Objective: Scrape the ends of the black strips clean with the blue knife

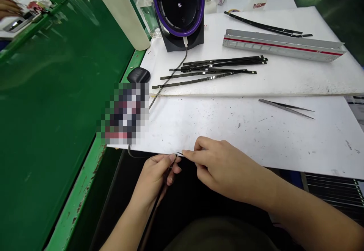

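White table (199, 120) fills the middle and right of the frame; a purple-rimmed fan (179, 8) stands top centre. At lower centre, my right hand (218, 163) has bent fingers; I cannot tell whether they grip anything. Just beside it, my left hand (155, 173) pinches a thin black strip (151, 214), thumb and fingers closed, the strip trailing toward the bottom edge.

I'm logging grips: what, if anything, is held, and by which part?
Left hand: thin black strip, near its far end. Right hand: cannot be told.
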Available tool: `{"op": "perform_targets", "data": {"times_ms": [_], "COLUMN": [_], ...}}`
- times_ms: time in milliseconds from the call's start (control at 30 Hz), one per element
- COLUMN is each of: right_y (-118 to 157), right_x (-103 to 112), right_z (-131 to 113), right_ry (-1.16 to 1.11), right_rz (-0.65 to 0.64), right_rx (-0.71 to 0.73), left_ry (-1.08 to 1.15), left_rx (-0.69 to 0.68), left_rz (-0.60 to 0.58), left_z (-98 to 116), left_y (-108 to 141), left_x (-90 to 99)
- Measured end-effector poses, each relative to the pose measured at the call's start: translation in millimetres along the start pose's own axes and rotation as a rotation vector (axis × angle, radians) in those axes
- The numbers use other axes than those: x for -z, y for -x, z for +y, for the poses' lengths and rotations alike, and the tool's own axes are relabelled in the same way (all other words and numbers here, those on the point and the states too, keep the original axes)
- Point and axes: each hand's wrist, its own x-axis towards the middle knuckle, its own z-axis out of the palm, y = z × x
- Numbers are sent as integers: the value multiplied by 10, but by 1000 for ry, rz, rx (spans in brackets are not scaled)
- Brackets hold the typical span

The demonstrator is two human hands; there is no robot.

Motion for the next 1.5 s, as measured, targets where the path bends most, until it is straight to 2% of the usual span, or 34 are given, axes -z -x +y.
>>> {"op": "perform_targets", "data": {"times_ms": [567,833,1167,1500], "right_y": [-56,-22,-18,-38], "right_x": [-33,-106,-23,-12], "right_z": [-56,-67,-12,-57], "right_ry": [157,228,30,110], "right_rz": [-38,14,-1,-37], "right_rx": [30,38,17,26], "left_ry": [-29,-41,-33,-53], "left_rx": [-25,-61,-55,-95], "left_rz": [41,62,43,94], "left_z": [-18,-17,-7,4], "left_y": [-5,18,-8,42], "left_x": [-15,-40,-29,-85]}}
